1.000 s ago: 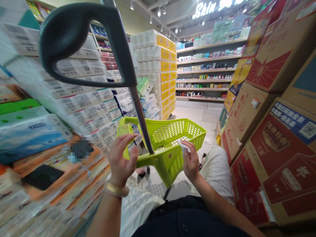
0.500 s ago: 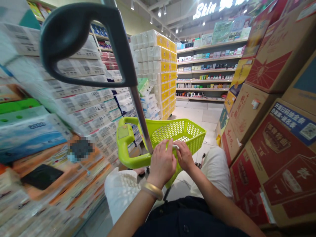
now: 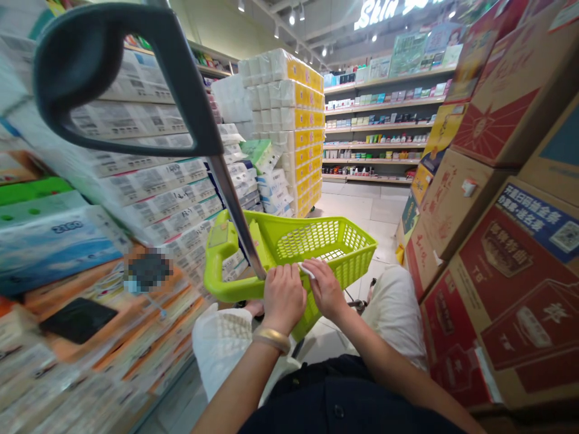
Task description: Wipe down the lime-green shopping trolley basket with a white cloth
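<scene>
A lime-green shopping basket point(image 3: 357, 248) with a perforated body stands between my knees. Its long metal pole point(image 3: 236, 214) slants up to the left and ends in a dark grey loop handle point(image 3: 199, 102). My left hand point(image 3: 284, 301) is closed over the basket's near rim, beside the foot of the pole, fingers curled on top. Right of it, my right hand point(image 3: 326, 292) pinches a small folded white tissue or wipe point(image 3: 306, 270) against the same rim. The inside of the basket shows only its mesh walls and floor.
On the left are stacked tissue packs point(image 3: 149, 175) and a low orange-edged pile carrying a black phone point(image 3: 79, 319). Red and brown cartons point(image 3: 502, 265) rise close on my right. Ahead stand yellow-and-white paper rolls point(image 3: 289, 126) and shelves of small products point(image 3: 375, 129).
The pole and loop handle have swung left, and the basket's near end has shifted left with them. Both hands have moved left along the rim, the white piece still in my right fingers.
</scene>
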Action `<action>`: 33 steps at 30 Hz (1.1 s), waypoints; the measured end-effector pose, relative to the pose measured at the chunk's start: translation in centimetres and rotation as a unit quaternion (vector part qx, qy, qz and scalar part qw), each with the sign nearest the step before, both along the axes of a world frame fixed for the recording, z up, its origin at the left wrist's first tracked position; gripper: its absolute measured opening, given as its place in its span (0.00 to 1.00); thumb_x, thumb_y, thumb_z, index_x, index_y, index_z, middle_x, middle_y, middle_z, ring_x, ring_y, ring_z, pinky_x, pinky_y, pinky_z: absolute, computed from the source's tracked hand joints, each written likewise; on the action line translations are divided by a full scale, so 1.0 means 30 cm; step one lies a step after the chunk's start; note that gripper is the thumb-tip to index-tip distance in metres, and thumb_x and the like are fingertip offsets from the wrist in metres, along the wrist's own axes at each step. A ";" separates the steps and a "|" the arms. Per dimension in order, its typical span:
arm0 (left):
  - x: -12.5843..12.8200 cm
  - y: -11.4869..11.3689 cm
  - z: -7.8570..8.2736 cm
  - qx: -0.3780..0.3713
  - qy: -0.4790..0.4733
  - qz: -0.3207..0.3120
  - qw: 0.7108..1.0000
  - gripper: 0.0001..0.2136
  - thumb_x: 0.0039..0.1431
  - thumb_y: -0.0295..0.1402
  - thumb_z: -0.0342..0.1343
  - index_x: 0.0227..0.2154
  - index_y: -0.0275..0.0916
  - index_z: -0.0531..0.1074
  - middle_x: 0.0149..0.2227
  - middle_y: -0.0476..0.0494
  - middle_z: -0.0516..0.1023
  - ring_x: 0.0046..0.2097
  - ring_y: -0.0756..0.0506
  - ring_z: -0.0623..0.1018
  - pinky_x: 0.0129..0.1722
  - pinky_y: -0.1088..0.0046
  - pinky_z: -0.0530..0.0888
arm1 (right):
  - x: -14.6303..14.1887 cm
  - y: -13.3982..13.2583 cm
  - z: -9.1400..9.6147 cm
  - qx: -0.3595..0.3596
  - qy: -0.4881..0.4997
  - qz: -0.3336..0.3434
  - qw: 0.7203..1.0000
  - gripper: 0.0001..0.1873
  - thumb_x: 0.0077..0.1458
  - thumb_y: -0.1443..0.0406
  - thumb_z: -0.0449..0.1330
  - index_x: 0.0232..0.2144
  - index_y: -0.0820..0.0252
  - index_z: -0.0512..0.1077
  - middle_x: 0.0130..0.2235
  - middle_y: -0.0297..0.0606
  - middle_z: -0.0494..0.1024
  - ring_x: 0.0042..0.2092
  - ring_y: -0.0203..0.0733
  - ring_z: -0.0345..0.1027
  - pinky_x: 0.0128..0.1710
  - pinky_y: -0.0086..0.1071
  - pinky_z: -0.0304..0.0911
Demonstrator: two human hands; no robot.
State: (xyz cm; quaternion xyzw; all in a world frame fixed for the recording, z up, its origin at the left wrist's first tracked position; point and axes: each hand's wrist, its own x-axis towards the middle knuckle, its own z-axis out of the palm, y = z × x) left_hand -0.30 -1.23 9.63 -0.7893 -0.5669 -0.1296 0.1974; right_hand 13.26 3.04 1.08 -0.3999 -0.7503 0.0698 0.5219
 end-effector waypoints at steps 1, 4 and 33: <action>-0.006 0.001 -0.002 0.001 -0.001 0.001 1.000 0.14 0.56 0.29 0.51 0.44 0.32 0.72 0.36 0.36 0.75 0.41 0.37 0.72 0.45 0.58 0.64 | -0.005 -0.003 -0.002 0.003 -0.008 0.013 1.000 0.24 0.60 0.71 0.49 0.57 0.54 0.68 0.56 0.41 0.74 0.60 0.45 0.63 0.66 0.50 0.53; -0.022 0.002 -0.008 0.006 -0.005 -0.001 1.000 0.13 0.56 0.29 0.52 0.43 0.34 0.72 0.37 0.37 0.75 0.41 0.37 0.72 0.45 0.58 0.63 | 0.013 0.009 -0.021 0.004 -0.010 -0.011 1.000 0.24 0.60 0.71 0.49 0.56 0.54 0.69 0.55 0.42 0.74 0.60 0.46 0.64 0.65 0.52 0.54; -0.045 -0.001 -0.023 0.023 -0.034 -0.009 0.999 0.13 0.56 0.28 0.50 0.43 0.34 0.74 0.35 0.37 0.76 0.41 0.37 0.72 0.46 0.58 0.64 | 0.023 0.017 -0.034 -0.010 0.013 -0.095 0.995 0.23 0.60 0.71 0.48 0.54 0.55 0.72 0.52 0.45 0.76 0.59 0.49 0.65 0.63 0.55 0.55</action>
